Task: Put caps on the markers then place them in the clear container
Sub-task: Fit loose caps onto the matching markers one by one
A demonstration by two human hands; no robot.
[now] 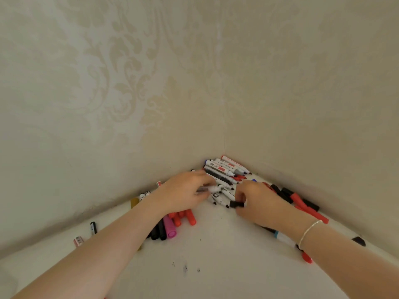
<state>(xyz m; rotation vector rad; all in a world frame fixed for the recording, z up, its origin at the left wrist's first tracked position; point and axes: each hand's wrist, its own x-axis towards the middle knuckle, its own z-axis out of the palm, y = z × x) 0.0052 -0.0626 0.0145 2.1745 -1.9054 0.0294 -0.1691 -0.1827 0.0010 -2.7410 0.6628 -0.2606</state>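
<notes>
Head view: left hand (pixel 185 190) grips a marker (pixel 212 188) lying left-right, tip rightward; right hand (pixel 257 200) pinches a black cap (pixel 236 204).

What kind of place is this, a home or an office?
Probably a room in a home: a white table is pushed into a corner of walls with cream damask wallpaper, and loose markers lie piled on it. No office furniture shows.
</notes>
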